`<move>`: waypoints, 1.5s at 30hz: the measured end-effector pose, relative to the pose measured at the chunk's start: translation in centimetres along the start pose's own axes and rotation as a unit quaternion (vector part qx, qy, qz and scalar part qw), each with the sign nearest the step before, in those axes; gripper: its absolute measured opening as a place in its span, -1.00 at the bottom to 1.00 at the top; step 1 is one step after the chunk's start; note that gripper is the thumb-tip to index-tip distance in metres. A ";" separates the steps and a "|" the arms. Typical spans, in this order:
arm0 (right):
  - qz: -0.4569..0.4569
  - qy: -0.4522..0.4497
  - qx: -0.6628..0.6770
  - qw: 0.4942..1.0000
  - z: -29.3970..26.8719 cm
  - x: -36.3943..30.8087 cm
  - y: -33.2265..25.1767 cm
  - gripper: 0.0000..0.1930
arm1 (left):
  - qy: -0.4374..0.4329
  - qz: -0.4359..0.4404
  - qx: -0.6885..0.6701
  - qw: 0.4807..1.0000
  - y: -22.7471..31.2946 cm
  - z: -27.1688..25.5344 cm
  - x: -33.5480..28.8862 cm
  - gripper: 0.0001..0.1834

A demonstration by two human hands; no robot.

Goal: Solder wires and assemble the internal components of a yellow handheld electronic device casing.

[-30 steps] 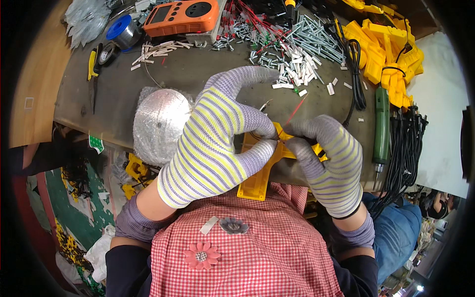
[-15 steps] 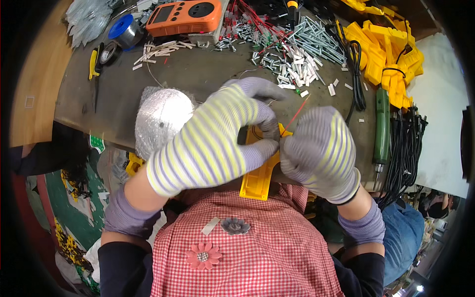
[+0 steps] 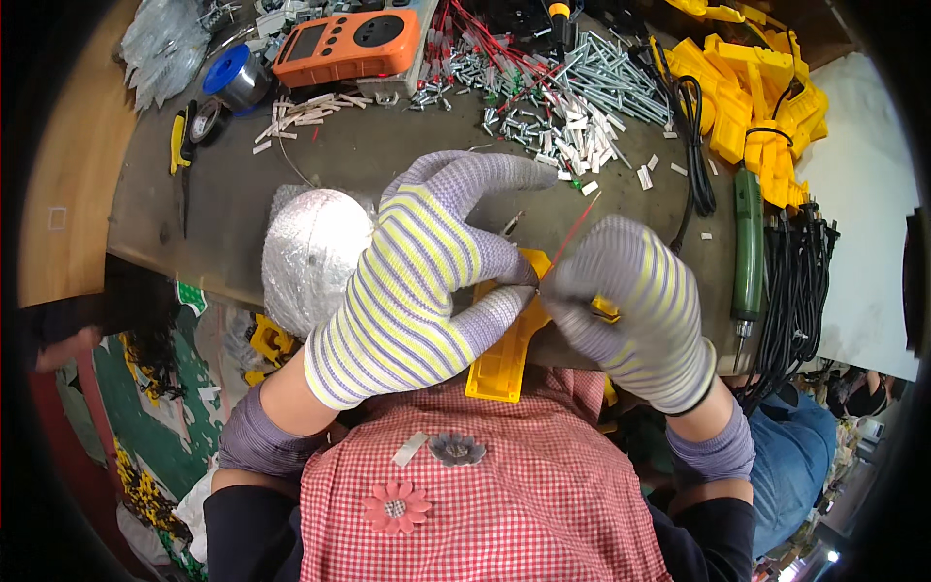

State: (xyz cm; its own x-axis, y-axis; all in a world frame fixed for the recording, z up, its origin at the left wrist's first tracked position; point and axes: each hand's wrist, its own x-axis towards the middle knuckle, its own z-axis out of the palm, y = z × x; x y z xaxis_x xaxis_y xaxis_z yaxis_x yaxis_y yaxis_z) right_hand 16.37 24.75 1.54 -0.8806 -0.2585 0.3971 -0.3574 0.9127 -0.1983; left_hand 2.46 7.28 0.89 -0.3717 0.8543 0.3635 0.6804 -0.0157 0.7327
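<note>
I hold the yellow plastic part (image 3: 506, 351) at the near edge of the bench (image 3: 388, 165), just above my checked apron (image 3: 485, 495). My left hand (image 3: 412, 281) is wrapped over its upper end, fingers closed on it, and my right hand (image 3: 635, 310) pinches a thin red wire (image 3: 572, 238) that runs up toward one o'clock from the spot where the two hands meet. Both gloves are thick, so I judge the wire could slip from my pinch or bend before it seats, and I cannot see the hole under my own fingers. The part overhangs the bench edge; if my left grip loosens it may drop into my lap. At ten o'clock the foil-wrapped lump (image 3: 310, 252) sits touching my left wrist and could be nudged off. Farther out at twelve, the loose screws (image 3: 582, 87) and white sleeves (image 3: 582, 155) could scatter if my elbow swings, and the green tool (image 3: 749, 242) at three lies near the edge.
</note>
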 end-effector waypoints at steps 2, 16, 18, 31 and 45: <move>0.300 0.030 0.365 0.881 -0.4 0.1 -0.7 -0.89 | 0.001 0.021 0.060 0.998 0.2 -0.3 0.1 -0.84; 0.141 0.032 0.051 0.988 -0.3 -2.0 -0.2 -0.77 | 0.035 0.116 0.173 0.977 0.8 0.1 -0.3 -0.78; 0.130 0.097 -0.051 0.985 0.4 -2.1 -0.5 -0.75 | 0.001 0.138 0.235 0.962 1.4 -0.3 -0.5 -0.79; 0.196 0.148 -0.070 0.967 1.6 -2.7 -0.6 -0.68 | -0.140 -0.282 -0.232 0.920 -0.4 1.7 5.1 -0.40; 0.189 0.134 -0.054 0.971 1.5 -3.0 -0.4 -0.72 | -0.117 -0.205 -0.204 0.950 -0.4 2.5 4.7 -0.43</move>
State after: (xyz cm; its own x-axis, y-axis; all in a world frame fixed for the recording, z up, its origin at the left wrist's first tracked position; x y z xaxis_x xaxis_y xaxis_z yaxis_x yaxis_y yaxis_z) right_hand 18.63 24.70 -0.95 -0.8248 0.1804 0.5359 0.0233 0.9578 -0.2865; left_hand 2.04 12.61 0.85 -0.3694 0.9235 -0.1037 0.1890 0.1839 0.9646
